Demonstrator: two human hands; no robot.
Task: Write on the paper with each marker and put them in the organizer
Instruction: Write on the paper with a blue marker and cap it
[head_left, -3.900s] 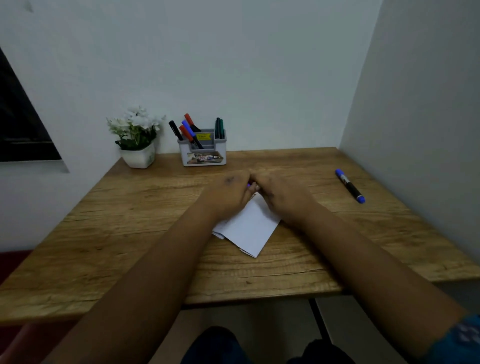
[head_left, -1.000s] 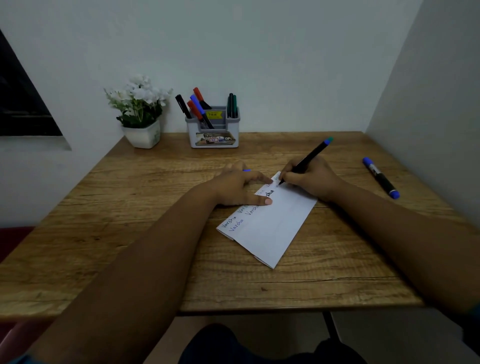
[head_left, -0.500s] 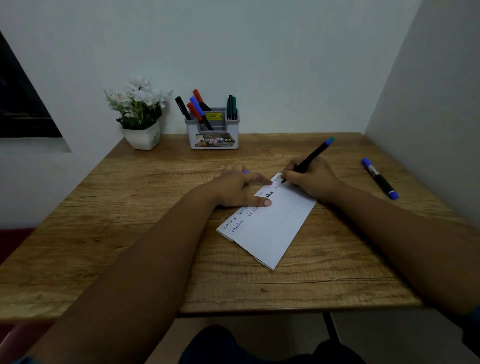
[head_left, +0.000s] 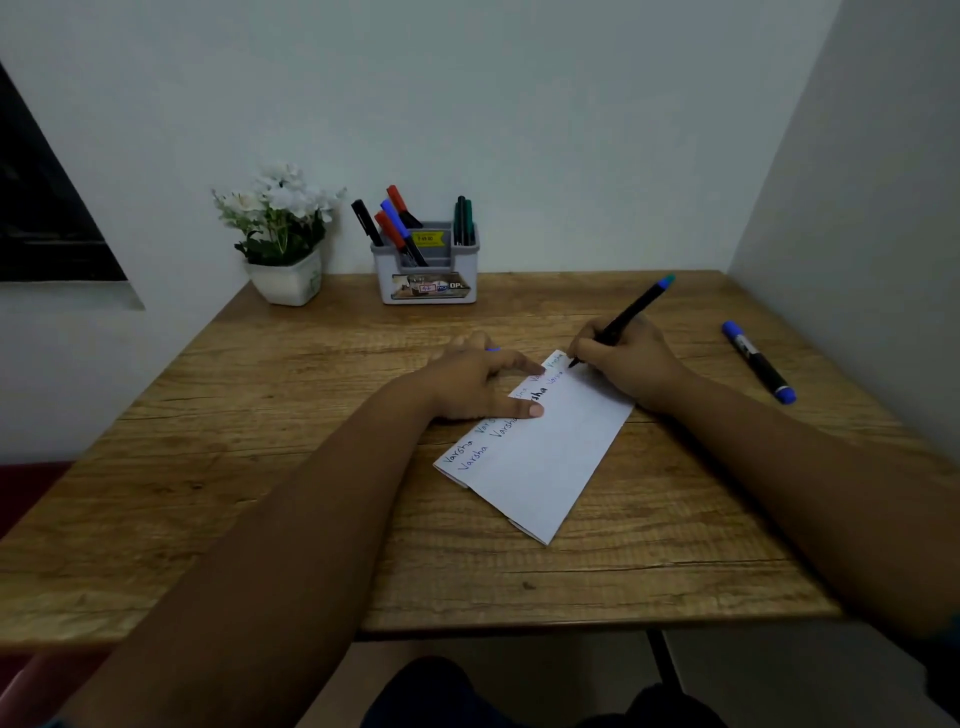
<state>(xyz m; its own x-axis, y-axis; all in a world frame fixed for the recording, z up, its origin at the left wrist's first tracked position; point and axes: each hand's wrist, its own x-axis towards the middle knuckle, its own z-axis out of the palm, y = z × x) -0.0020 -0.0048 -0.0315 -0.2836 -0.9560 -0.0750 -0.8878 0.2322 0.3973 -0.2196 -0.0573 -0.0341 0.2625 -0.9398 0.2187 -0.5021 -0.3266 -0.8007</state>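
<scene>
Both forearms reach forward over the counter: left hand palm down, index finger and thumb extended flat, other fingers apparently curled behind; right hand in a writing grip, fingers pinched together, wrist resting low, heel down.

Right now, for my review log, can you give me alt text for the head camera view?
A person's right hand holds a teal-capped marker with its tip at the far corner of a folded white paper, while the left hand presses the paper flat on a wooden table. An organizer holding markers and a flower pot stand by the wall; a blue marker lies to the right.
</scene>
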